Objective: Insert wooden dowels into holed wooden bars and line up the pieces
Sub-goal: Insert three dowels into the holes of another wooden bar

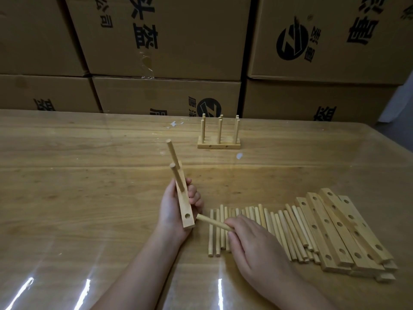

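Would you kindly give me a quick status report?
Left hand grips bar, two dowels in. Right hand pinches third dowel near empty hole. Nothing blocking.

Loose dowels point(252, 229) left of bars point(344, 233)

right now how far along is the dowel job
Done: finished pieces stand at the table's far side. In hand: the left hand holds a bar with two dowels in; the right hand holds a third dowel by its empty hole. Left: the loose dowels and stacked bars.

Bare forearms show at the frame's bottom edge; the left hand point(172, 209) and right hand point(248, 240) are bare too.
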